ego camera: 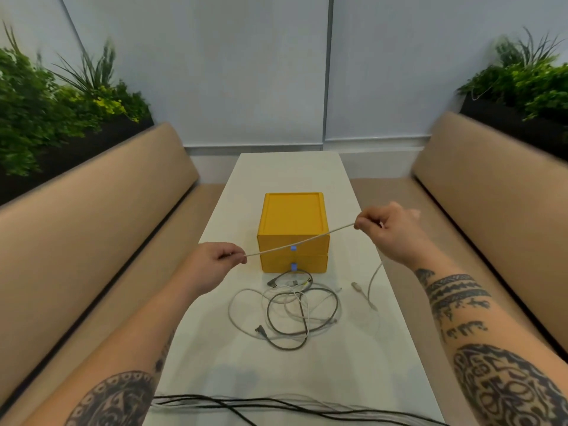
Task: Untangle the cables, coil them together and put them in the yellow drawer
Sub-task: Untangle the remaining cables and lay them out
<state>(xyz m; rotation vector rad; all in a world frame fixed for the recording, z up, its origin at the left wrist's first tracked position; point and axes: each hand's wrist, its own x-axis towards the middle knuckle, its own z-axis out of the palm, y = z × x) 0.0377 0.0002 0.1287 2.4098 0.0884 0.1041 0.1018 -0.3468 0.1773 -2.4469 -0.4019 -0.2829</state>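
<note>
Pinching white cable taut between left hand and right hand; tangle near yellow drawer, seemingly inside table edges.

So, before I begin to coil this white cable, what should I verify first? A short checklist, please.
1. Grip of left hand on white cable: ok, it pinches one end.
2. Grip of right hand on the same cable: ok.
3. Cable tail apart from tangled pile: ok, it lies to the right.
4. Pile untangled: not ok, loops cross each other.
5. Yellow drawer unit open: not ok, both drawers shut.
6. Which drawer is meant: cannot tell.
</note>
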